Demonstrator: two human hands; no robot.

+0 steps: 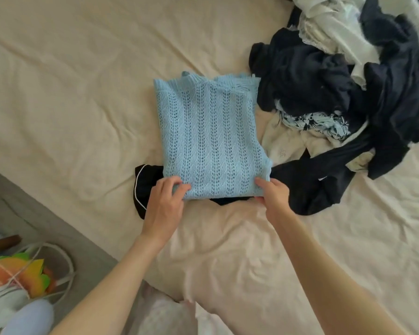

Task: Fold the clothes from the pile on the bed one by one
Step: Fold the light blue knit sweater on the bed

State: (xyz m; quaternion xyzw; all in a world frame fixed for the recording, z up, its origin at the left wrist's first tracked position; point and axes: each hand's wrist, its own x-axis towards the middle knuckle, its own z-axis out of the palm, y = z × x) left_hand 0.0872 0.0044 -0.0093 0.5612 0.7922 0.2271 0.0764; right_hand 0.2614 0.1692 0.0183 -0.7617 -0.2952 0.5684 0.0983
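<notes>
I see a light blue knit top [209,136] lying folded flat on the bed [70,93], over a black garment [144,182]. My left hand [166,201] pinches its near left corner; my right hand [275,193] pinches the near right corner. The clothes pile [348,81] sits just right, touching the top's far corner.

bed [70,93]: cream sheet, wrinkled
middle: black garment [143,187], blue knit [208,136] on top
right: clothes pile [348,88]

cream-sheeted bed [70,93], grey floor [22,213] lower left w/ clutter.
</notes>
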